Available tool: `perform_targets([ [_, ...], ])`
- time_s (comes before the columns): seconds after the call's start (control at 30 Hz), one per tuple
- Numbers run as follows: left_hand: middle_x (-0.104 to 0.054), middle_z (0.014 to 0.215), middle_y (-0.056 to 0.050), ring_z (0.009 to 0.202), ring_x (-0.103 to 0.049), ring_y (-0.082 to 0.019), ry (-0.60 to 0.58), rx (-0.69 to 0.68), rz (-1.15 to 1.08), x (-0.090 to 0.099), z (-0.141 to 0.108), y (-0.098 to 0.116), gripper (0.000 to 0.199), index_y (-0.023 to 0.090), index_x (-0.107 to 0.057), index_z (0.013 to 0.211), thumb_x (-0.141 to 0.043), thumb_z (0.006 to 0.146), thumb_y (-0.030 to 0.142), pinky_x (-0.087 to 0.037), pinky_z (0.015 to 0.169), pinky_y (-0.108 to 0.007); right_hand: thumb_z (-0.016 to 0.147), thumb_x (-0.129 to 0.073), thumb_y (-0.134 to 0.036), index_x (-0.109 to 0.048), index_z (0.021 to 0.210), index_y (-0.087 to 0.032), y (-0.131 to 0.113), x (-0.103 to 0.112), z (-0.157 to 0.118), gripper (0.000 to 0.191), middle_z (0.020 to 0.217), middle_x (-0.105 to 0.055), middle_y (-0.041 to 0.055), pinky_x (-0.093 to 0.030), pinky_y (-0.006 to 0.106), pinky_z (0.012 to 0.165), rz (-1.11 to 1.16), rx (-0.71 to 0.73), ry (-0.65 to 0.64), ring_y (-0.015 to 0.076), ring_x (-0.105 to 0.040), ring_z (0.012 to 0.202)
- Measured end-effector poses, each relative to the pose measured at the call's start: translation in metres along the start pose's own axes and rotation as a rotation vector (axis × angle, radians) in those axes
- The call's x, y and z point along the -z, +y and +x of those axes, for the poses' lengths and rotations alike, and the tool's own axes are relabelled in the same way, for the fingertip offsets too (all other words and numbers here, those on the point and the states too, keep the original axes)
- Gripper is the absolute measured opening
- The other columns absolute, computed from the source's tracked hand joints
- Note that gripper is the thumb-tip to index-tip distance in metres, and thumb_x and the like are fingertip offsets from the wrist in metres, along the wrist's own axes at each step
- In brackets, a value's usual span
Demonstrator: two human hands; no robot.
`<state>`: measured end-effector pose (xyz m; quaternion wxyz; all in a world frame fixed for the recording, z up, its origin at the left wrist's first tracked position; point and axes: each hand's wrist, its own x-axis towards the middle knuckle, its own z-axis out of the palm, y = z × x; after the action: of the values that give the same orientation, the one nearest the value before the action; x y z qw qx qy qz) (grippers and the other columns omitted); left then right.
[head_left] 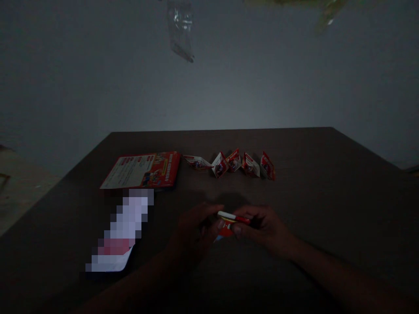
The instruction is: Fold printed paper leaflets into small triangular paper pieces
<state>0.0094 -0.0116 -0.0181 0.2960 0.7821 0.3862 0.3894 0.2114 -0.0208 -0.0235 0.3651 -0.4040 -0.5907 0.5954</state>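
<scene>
Red packet [233, 217], seemingly one, two hands [196, 229] [266, 229]

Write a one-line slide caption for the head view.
Left hand and right hand hold a small red-and-white item over a dark table, a zigzag row of printed pieces beyond.

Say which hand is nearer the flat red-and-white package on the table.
Left. The left hand is to the right of the package and closer to the camera; the right hand lies farther right, beyond the left one.
</scene>
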Motion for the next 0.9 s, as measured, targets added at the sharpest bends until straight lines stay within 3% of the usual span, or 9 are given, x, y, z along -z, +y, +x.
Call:
perform_targets([
  [0.2,-0.066,0.073,-0.001,0.057,-0.057,-0.010,-0.071,0.062,-0.127,-0.0041,-0.0027,-0.0016,0.045,0.014,-0.050,0.122,-0.059,0.078,0.020,-0.046,0.052,-0.020,0.082,-0.062,-0.040,-0.065,0.085,-0.015,0.0000,0.0005,0.0017,0.025,0.062,-0.062,-0.0008,-0.041,0.021,0.054,-0.008,0.013,0.051,0.0092,-0.055,0.055],
  [0.33,-0.066,0.067,0.000,0.054,-0.057,-0.010,-0.107,0.122,-0.118,-0.0041,-0.0014,-0.0016,0.039,0.014,-0.054,0.117,-0.058,0.079,0.021,-0.044,0.050,-0.020,0.081,-0.062,-0.040,-0.064,0.082,-0.015,-0.0020,-0.0002,0.0018,0.025,0.061,-0.062,-0.0007,-0.042,0.021,0.052,-0.023,0.013,0.048,0.0093,-0.056,0.052],
  [0.77,-0.073,0.085,-0.004,0.070,-0.068,-0.015,-0.153,0.196,-0.182,-0.0049,-0.0020,-0.0028,0.032,0.018,-0.056,0.113,-0.058,0.082,0.021,-0.052,0.059,-0.022,0.080,-0.063,-0.040,-0.065,0.077,-0.015,-0.0028,0.0002,0.0022,0.025,0.057,-0.063,-0.0011,-0.042,0.021,0.050,-0.057,-0.006,0.067,0.0090,-0.055,0.050],
  [0.9,-0.073,0.083,-0.004,0.066,-0.067,-0.014,-0.154,0.245,-0.193,-0.0045,-0.0007,0.0004,0.034,0.017,-0.055,0.114,-0.058,0.081,0.022,-0.050,0.056,-0.022,0.080,-0.063,-0.040,-0.065,0.076,-0.015,-0.0014,0.0003,0.0022,0.025,0.058,-0.062,-0.0008,-0.041,0.021,0.050,-0.046,0.011,0.069,0.0089,-0.055,0.050],
])
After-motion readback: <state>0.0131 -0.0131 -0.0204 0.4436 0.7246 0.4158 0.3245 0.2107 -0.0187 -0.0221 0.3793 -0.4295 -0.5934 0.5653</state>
